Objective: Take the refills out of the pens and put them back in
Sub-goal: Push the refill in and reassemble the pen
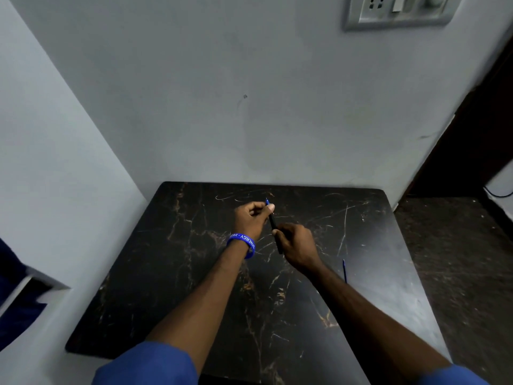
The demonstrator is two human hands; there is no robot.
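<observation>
A thin dark pen [273,222] is held above the black marble table [194,273], pointing away from me. My left hand [251,218] pinches its far end, where a small blue tip [267,202] sticks out past the fingers. My right hand [295,243] grips the near end of the barrel. A blue refill [344,270] lies loose on the table to the right of my right forearm. Whether the blue tip is a cap or a refill end I cannot tell.
The table stands in a corner, with a grey wall behind it and another on its left. A switch plate [399,9] is high on the back wall. A dark floor [458,259] and a dark doorway are on the right.
</observation>
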